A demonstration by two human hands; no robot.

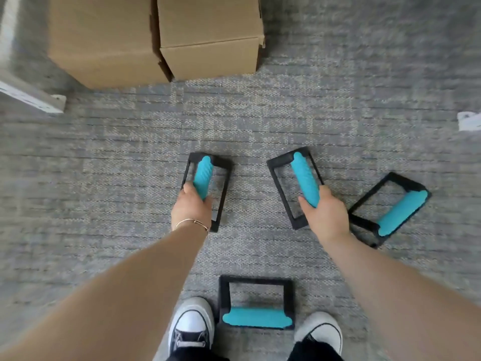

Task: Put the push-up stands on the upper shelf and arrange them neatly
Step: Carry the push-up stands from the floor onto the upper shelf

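Note:
Several push-up stands with black rectangular frames and ribbed teal handles are on the grey carpet. My left hand (191, 208) is closed around the near end of the teal handle of the left stand (204, 175). My right hand (324, 213) grips the near end of the handle of the middle stand (303, 178). A third stand (400, 212) lies tilted just right of my right hand. A fourth stand (256, 317) lies between my shoes at the bottom. No shelf board shows.
Two cardboard boxes (208, 35) stand side by side on the carpet ahead. A white metal shelf leg and foot (33, 100) is at the left, another white foot (468, 121) at the right edge. My shoes (192, 324) are at the bottom.

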